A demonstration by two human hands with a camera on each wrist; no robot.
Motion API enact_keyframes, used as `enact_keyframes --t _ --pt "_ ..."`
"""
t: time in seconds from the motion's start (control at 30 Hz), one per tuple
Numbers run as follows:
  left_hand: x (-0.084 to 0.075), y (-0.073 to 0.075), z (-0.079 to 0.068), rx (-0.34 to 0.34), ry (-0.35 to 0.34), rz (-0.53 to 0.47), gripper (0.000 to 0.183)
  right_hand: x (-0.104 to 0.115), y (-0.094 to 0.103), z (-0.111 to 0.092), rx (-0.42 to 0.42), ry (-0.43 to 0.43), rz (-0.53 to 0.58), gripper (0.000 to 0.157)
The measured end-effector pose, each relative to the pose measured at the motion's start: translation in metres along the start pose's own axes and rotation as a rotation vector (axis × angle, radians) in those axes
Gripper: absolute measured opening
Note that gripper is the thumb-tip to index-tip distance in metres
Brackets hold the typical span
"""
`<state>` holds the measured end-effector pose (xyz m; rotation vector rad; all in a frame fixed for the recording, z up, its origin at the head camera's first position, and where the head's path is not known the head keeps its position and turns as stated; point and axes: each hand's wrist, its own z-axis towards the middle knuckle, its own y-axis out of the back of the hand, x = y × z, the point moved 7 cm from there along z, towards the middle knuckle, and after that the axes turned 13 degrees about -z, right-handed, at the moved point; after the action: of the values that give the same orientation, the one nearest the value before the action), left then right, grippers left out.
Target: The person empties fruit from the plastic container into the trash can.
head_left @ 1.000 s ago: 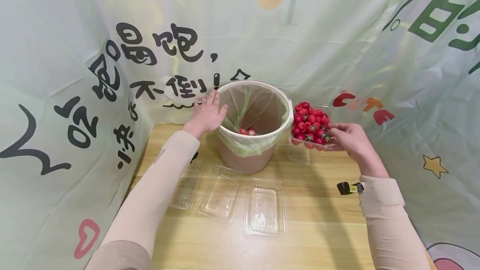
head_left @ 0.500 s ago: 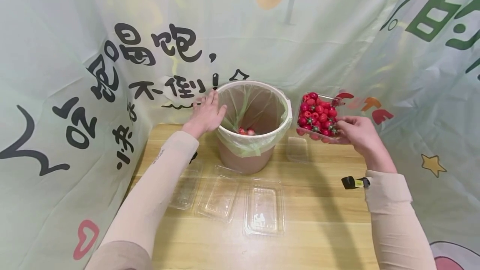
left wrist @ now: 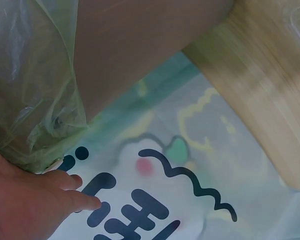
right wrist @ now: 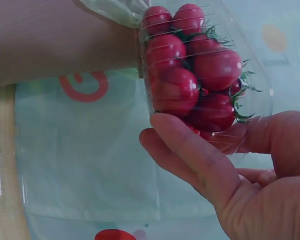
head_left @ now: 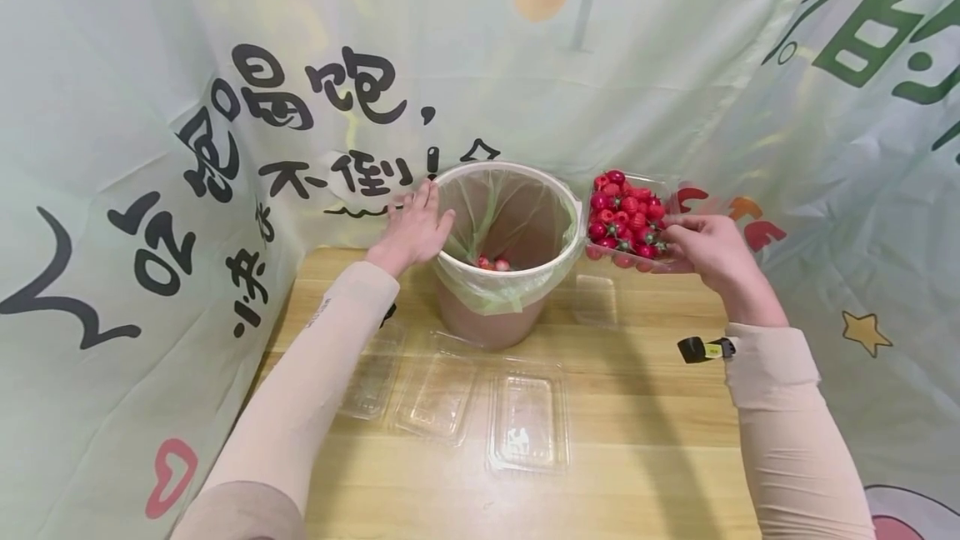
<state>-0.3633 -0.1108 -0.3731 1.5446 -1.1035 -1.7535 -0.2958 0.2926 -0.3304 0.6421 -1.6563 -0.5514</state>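
Note:
My right hand (head_left: 708, 250) grips the side of a clear plastic container (head_left: 666, 190) filled with red cherry tomatoes (right wrist: 176, 91) and what look like raspberries (head_left: 632, 205). It is held up just right of the bin's rim. In the right wrist view the fingers support its underside, and green stems show among the tomatoes. The bin (head_left: 491, 315) is brownish pink with a white rim and a light green liner bag (head_left: 495, 294). My left hand (head_left: 414, 227) rests at the bin's left rim, fingers extended. A few red pieces (head_left: 492, 262) lie inside the bin.
Several clear plastic trays or lids stand on the wooden table (head_left: 637, 457) before the bin, one of them a front tray (head_left: 529, 417). Another clear piece (head_left: 597, 300) lies right of the bin. Printed cloth walls (head_left: 660, 40) enclose the table closely behind and at both sides.
My right hand has raised the container of red fruit, moving it first right and up, then slightly back left toward the bin. My left hand stays at the rim.

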Motion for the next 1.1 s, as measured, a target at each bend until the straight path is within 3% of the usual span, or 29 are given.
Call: enact_keyframes --t 0.23,0.47,1.1 --pt "-0.001 0.001 -0.001 0.001 -0.001 0.006 0.078 0.002 0.002 -0.001 0.035 -0.001 0.012 0.058" --pt "0.000 0.003 -0.003 0.000 0.003 0.001 0.077 0.018 0.006 0.008 -0.028 0.035 -0.065 0.055" --pt "-0.003 0.003 -0.003 0.006 0.003 0.015 0.077 0.062 -0.032 0.038 0.026 0.046 0.099 0.053"
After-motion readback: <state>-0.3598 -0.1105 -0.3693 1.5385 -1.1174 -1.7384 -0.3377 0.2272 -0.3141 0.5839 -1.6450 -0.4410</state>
